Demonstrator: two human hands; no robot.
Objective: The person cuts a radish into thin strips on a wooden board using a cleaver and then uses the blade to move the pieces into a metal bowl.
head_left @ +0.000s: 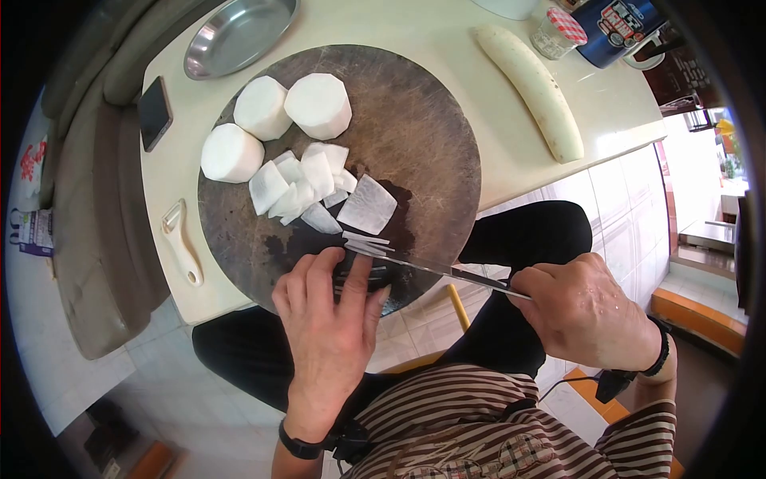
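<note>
My right hand point(578, 307) is closed round the handle of a knife point(435, 270), whose blade points left over the near part of a round wooden board point(423, 104). Beside the blade, my left hand point(331, 307) presses its bent fingertips on thin white strips point(369, 242), partly hidden beneath the fingers. Just beyond the strips lies a flat white slice point(368, 204). More thin slices point(317, 173) are heaped to its left. Three thick peeled white chunks point(319, 106) stand at the board's upper left.
A whole pale radish point(533, 92) lies right of the board. At the back are a metal bowl point(239, 33), a lidded jar point(557, 33) and a blue can point(613, 30). A peeler point(183, 243) and a phone point(155, 114) rest on the left of the table point(179, 164).
</note>
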